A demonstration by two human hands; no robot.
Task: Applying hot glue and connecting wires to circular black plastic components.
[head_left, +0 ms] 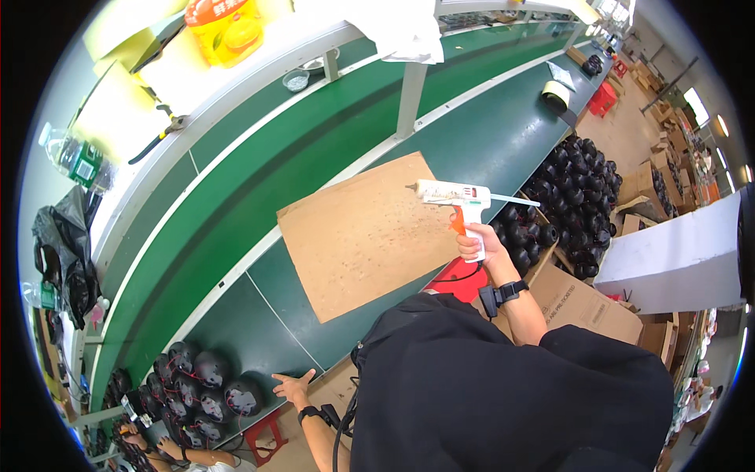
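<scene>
My right hand [481,242] is wrapped round the handle of a white hot glue gun [454,193] with an orange trigger. A pale glue stick [515,200] sticks out of its back end, and its nozzle points left over a brown cardboard sheet [370,236]. That sheet lies on the green bench, marked with small spots. Down at the bench's near edge, my left hand [294,388] has its fingers spread and holds nothing. Just left of it sit several round black housings [244,396] with red wires.
Black round parts [578,189] are heaped at the right beside cardboard boxes [586,303]. A green conveyor belt [346,110] runs behind the bench. Pliers [161,134] and a plastic bottle [77,157] rest on the upper shelf. At lower left, another person's hands [169,448] show.
</scene>
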